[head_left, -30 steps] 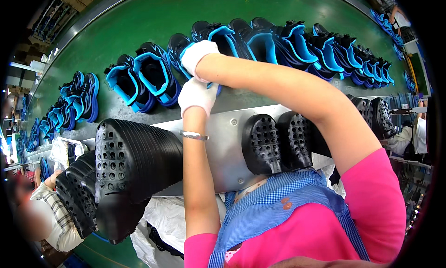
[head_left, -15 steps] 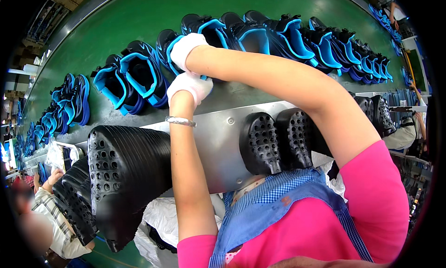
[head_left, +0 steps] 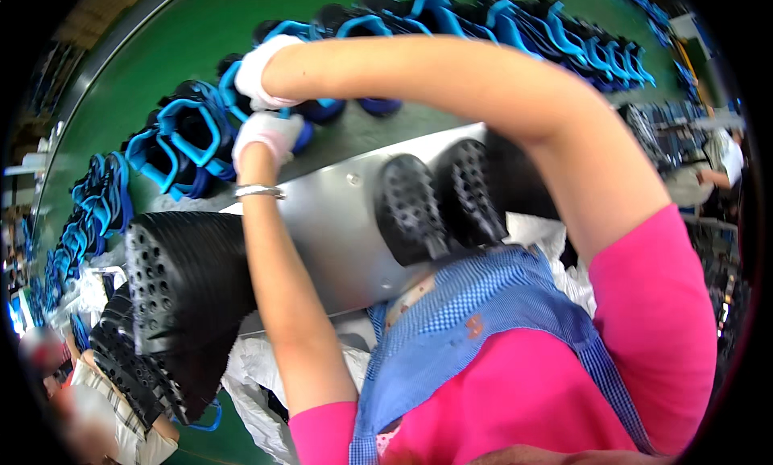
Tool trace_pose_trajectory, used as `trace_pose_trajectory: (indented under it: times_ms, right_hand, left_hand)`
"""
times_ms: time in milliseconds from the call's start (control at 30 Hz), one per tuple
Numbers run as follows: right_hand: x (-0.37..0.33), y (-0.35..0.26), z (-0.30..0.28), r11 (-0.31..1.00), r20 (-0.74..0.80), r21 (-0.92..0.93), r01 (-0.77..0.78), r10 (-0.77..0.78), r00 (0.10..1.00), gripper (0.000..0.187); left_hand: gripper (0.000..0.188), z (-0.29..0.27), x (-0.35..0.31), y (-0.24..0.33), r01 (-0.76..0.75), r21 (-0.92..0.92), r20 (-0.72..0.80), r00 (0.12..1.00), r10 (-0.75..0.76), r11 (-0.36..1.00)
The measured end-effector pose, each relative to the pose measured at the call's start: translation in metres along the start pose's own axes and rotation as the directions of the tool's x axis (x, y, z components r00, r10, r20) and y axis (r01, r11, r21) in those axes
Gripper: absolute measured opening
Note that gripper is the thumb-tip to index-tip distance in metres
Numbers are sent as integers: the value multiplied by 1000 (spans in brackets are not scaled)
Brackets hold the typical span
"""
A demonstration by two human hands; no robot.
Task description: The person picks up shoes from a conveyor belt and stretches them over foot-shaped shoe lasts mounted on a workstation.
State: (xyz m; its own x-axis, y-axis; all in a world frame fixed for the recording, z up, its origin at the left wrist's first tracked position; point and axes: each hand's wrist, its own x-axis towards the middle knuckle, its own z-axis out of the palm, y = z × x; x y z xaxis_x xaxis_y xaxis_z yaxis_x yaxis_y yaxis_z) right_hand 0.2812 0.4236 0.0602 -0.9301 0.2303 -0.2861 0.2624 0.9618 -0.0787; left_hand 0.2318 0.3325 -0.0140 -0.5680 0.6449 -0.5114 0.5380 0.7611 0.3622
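1. Head view: one left hand (head_left: pixel 267 138) and one right hand (head_left: pixel 262 72) overlap one shoe (head_left: pixel 229 92) at ten o'clock.
2. Whether either clamps it, I cannot tell.
3. One bracelet (head_left: pixel 259 191) sits six o'clock of the left hand.

The left of two head-worn fisheye cameras looks down and outward from the person's head, with the apron (head_left: pixel 483 304) close below, the left hand (head_left: pixel 268 135) and right hand (head_left: pixel 264 72) farther out, and the green table (head_left: pixel 173 50) bending toward the dark rim.
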Motion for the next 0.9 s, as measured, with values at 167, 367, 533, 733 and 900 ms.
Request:
trace_pose_trajectory:
  times_ms: [167,367,533,733,900]
  right_hand:
    - [-192,-14,-54,989,315,-137,51,-5,949,15]
    - [-364,-19,40,997,-177,-22,-74,69,982,24]
    - [-374,-10,96,975,-373,36,-218,215,902,35]
    - [-385,-3,94,974,-396,172,-149,206,895,24]
    - [-393,-6,102,943,-463,312,-116,258,848,28]
  left_hand:
    - [51,3,-22,-9,-153,95,-278,945,173,984]
    - [50,32,-113,21,-162,175,-774,588,237,971]
    - [44,64,-163,26,-387,89,-787,537,302,918]
    - [37,80,-214,34,-513,-164,-666,688,289,843]
    - [38,89,-235,46,-494,-307,-573,779,256,814]
